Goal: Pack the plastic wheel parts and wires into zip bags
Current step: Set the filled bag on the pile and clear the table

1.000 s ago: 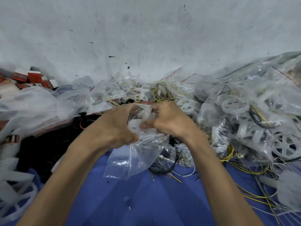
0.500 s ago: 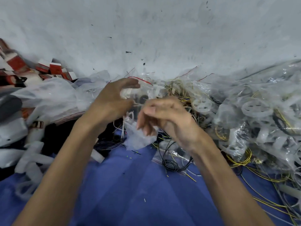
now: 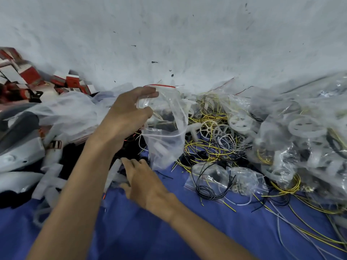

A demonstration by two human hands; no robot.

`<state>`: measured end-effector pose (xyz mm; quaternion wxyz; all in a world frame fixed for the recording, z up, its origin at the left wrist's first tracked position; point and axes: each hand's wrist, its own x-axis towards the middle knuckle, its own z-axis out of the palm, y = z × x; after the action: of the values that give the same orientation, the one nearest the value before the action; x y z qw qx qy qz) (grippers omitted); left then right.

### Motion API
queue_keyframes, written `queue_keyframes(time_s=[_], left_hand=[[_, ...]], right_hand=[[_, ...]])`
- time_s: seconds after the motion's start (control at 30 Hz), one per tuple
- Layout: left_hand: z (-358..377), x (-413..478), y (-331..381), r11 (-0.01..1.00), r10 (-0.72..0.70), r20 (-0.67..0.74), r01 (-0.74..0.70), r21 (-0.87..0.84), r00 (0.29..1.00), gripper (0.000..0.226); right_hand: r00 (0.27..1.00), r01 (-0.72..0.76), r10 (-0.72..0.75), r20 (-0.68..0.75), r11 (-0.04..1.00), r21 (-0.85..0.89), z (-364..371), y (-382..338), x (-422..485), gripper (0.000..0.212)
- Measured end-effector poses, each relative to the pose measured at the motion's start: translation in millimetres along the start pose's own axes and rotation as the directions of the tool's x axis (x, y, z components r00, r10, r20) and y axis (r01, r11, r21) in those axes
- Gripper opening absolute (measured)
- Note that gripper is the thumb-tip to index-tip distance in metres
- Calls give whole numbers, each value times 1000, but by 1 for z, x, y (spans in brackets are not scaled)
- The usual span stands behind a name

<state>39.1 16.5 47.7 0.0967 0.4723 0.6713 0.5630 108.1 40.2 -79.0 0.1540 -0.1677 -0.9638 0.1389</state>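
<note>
Head view: the clear zip bag, red-striped at its mouth, hangs raised above the blue cloth with a white wheel part near its top; its other contents are unclear. The left hand grips the bag's upper edge with curled fingers. The right hand is apart and lower, its fingers extended and holding nothing. A second bag containing black wires lies on the cloth.

Glossy clear plastic zip bag, matt blue cloth

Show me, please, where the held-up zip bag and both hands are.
zip bag (image 3: 169, 147): head view, its clear lower wall.
left hand (image 3: 125, 113): head view, back of the hand.
right hand (image 3: 148, 182): head view, back of the hand.
</note>
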Motion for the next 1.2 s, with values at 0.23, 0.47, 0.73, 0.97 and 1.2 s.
queue_keyframes(time_s=[0.23,0.47,0.73,0.97,1.2], left_hand=[[3,0,-1,999,-5,35,3,47,999,53],[7,-1,1,998,-6,47,3,67,999,55],[6,-2,4,1000,-7,-162,4,-18,987,51],[-1,-5,13,998,56,-292,-53,19,955,47],[-10,-13,27,984,78,-238,-36,175,968,45]], right_hand=[[986,161,-164,-33,983,-88,-49,13,-34,26],[969,141,-148,195,989,48,-77,33,-52,24],[997,1,-12,80,991,137,-124,67,-52,17],[996,-83,85,33,994,-66,-142,87,-59,24],[986,-95,125,-111,965,243,-155,95,-63,10]])
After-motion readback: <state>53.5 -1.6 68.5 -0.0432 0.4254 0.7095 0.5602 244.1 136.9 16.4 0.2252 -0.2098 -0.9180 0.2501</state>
